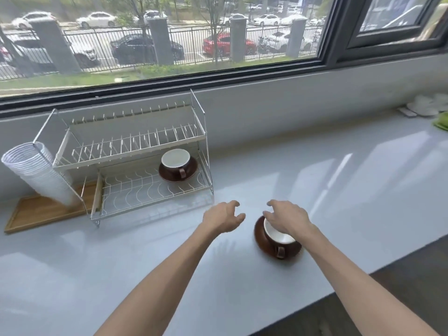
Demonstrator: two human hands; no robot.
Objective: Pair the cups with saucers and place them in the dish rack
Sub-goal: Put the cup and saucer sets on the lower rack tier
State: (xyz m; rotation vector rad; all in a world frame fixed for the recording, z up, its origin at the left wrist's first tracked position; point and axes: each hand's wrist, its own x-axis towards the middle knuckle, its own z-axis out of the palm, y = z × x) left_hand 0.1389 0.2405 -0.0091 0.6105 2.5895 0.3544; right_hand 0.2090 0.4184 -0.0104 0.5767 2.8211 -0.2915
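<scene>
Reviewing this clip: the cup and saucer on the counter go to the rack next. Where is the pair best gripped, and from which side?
Probably by the saucer rim, one hand at each side, left hand and right hand. The cup only rests on it, handle toward the person, so lifting the saucer level carries both.

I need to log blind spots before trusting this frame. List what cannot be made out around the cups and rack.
- Head view: the far rim of the near cup hides under the right hand; contact unclear.
- Its saucer is mostly covered by the cup.
- White items at the right edge are blurred and cut off.
- The dish rack hides part of the wooden tray.
</scene>
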